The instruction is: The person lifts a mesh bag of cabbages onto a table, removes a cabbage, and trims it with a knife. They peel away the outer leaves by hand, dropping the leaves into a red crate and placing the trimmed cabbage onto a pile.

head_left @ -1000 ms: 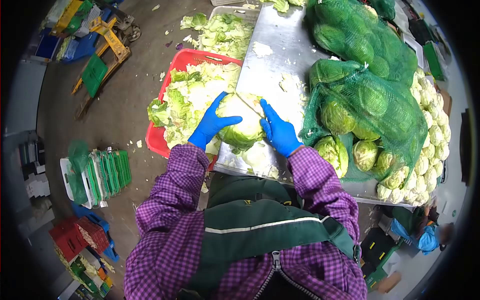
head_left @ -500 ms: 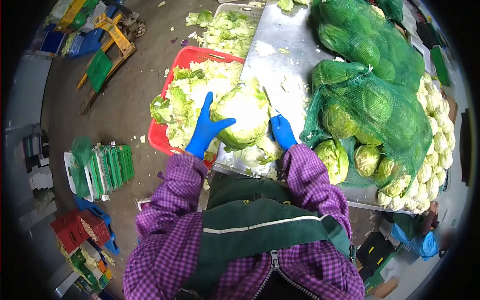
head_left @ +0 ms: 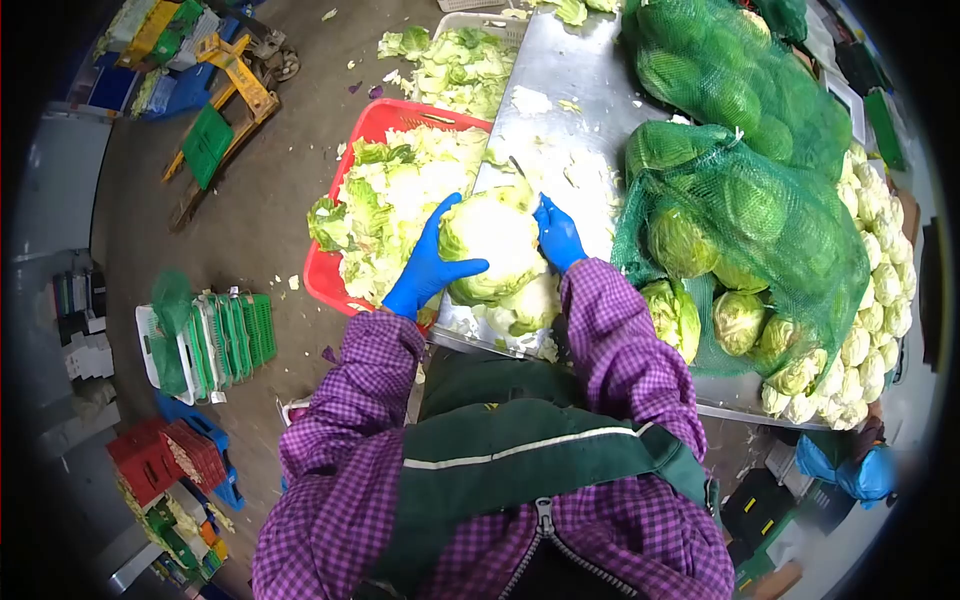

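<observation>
A pale cabbage rests above the near left part of the metal table, amid loose leaves. Against its left side lies my left hand, in a blue glove, thumb spread across the near side. My right hand, also gloved in blue, is at the cabbage's right side with its fingers pressed together. A thin dark blade shows just beyond the cabbage; its handle is hidden, so what my right hand grips is unclear. Another pale piece of cabbage sits under the near edge.
Left of the table stands a red crate full of leaves, with a pale crate behind. Green net bags of cabbages fill the right side. Trimmed cabbages are piled beyond. A yellow pallet jack stands on the floor.
My left hand has shifted slightly right with the cabbage, which is turned a little. My right hand has moved up and left, nearer the cabbage's far right side.
</observation>
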Available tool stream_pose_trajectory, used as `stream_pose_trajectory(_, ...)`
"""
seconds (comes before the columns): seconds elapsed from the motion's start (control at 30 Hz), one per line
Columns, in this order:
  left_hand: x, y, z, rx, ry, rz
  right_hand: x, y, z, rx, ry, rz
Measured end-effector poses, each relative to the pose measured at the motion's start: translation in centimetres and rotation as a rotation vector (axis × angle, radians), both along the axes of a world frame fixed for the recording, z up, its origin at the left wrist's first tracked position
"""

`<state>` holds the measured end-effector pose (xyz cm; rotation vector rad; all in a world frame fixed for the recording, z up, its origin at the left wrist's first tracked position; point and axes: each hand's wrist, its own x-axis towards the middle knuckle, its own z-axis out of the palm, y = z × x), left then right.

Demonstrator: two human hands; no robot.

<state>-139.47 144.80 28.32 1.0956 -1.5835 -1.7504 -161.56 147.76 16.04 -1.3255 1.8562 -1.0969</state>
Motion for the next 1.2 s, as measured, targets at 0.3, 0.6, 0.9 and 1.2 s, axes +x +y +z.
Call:
stream_pose_trajectory(0.3, 0.1, -1.4, 0.3, 0.210, 0.072, 0.071, 1.5, 7.1, 9.9, 0.123, -0.022, 0.093)
stream_pose_trajectory(0.6, 0.4, -0.2, 0.3, 0.090, 0.038, 0.023, 1.5, 4.4, 4.6, 0.307, -0.663, -0.266)
stream_pose_trajectory(0.9, -0.7, 3.6, -3.0, 0.017, 0.095, 0.368, 2.6, 9.2, 2.4, 0.248, -0.748, -0.365)
stream_pose_trajectory(1.2, 1.0, -4.7, 0.9, 0.071, -0.138, -0.234, -0.1, 7.9, 13.5, -0.058, 0.266, 0.116)
